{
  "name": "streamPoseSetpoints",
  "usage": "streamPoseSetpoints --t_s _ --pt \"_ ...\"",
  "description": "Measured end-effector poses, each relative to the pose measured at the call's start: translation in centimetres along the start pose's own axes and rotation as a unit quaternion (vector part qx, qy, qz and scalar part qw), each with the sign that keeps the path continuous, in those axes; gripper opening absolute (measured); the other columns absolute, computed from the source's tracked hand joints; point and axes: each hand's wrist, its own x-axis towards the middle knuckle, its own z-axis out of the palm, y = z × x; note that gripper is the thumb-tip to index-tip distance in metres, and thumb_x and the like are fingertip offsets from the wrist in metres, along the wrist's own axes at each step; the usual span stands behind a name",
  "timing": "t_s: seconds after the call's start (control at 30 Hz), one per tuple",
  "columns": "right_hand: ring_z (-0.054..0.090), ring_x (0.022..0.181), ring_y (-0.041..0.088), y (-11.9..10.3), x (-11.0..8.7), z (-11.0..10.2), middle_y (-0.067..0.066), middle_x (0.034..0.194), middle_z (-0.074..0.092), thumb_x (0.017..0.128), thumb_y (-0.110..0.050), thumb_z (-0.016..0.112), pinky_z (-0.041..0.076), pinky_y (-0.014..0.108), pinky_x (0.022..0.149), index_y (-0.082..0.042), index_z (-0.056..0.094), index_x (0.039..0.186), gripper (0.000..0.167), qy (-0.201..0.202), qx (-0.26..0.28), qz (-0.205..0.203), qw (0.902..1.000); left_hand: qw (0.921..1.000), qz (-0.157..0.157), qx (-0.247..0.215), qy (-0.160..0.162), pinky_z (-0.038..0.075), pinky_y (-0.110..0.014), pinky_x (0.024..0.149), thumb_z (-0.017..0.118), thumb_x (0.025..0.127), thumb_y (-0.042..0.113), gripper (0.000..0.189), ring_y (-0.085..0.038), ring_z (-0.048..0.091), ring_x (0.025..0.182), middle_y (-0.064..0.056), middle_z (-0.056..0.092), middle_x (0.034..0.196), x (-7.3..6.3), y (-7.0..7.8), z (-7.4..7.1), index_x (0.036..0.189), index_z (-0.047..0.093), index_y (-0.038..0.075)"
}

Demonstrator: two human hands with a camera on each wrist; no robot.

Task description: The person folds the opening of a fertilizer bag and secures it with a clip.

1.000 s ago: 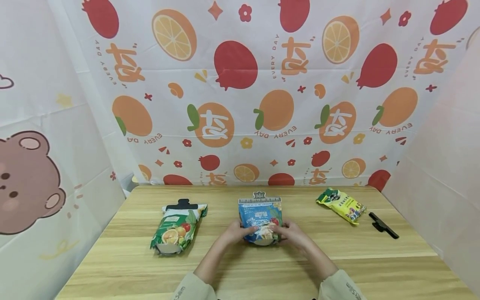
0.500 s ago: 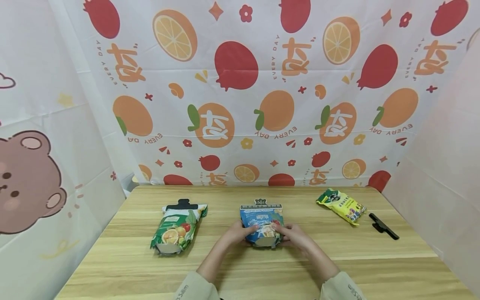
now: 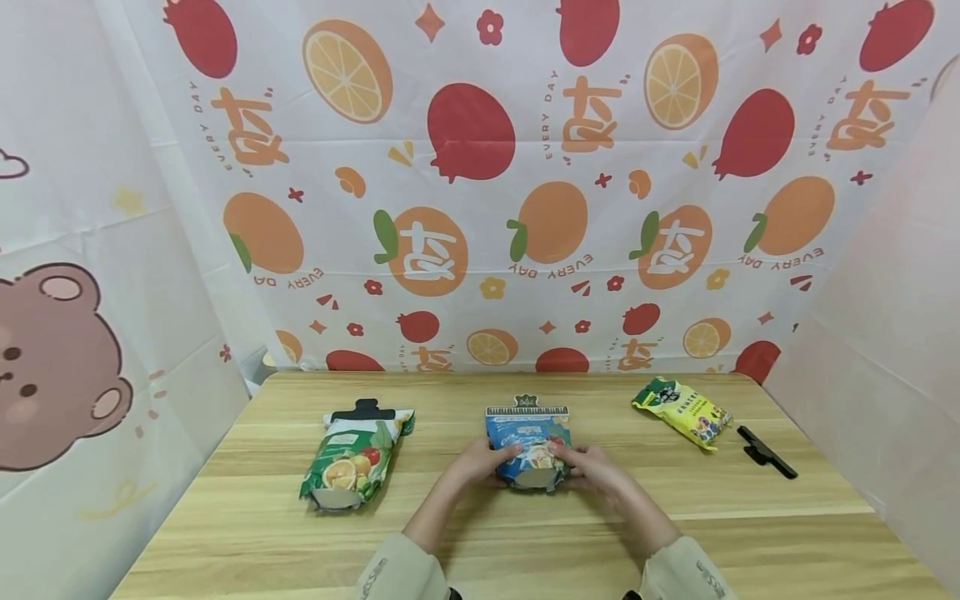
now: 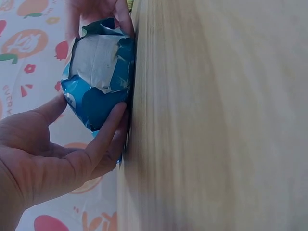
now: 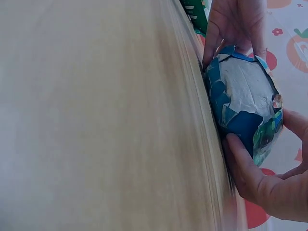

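Observation:
A blue snack bag (image 3: 525,433) lies at the middle of the wooden table, its top edge closed by a piano-patterned clip (image 3: 527,410). My left hand (image 3: 480,462) grips its left side, thumb on the front face and fingers at the underside. On the opposite side my right hand (image 3: 591,467) holds it the same way. Both wrist views look at the bag's silvery bottom end (image 4: 94,57), folded and facing me, with the left fingers (image 4: 108,130) curled along the lower edge. In the right wrist view the right fingers (image 5: 243,163) curl under the bag close to the tabletop.
To the left lies a green fruit-print bag (image 3: 352,467) with a black clip (image 3: 364,409) across its top. At the back right is a yellow bag (image 3: 686,410), and a loose black clip (image 3: 767,451) lies beside it. A fruit-patterned curtain (image 3: 480,250) hangs behind the table (image 3: 262,550).
Both hands have shifted the blue bag slightly to the right, its top tipping a little lower and its bottom end showing more. The other bags and the loose clip stay put.

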Motion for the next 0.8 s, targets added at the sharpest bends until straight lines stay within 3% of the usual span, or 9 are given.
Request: streamPoseSetpoints --t_s 0.4,0.8 --pt "0.062 0.082 0.022 0.09 0.26 -0.21 0.016 0.092 0.062 0.091 -0.028 0.058 0.051 0.036 0.077 0.023 0.040 0.117 0.060 -0.016 -0.002 -0.003 0.9999 0.9999 -0.005 0.010 0.002 0.053 -0.038 0.066 0.056 0.093 0.020 0.042 -0.027 0.063 0.079 -0.015 0.062 0.089 0.21 -0.03 0.07 0.113 0.046 -0.016" --pt "0.062 0.086 0.024 0.10 0.08 -0.14 0.018 0.096 0.062 0.093 -0.027 0.055 0.050 0.037 0.078 0.024 0.035 0.122 0.062 -0.012 -0.001 -0.005 0.9999 0.9993 -0.002 0.025 0.028 0.053 -0.037 0.064 0.057 0.093 0.022 0.043 -0.023 0.063 0.076 -0.014 0.062 0.088 -0.03 0.14 0.40 0.114 0.047 -0.014"
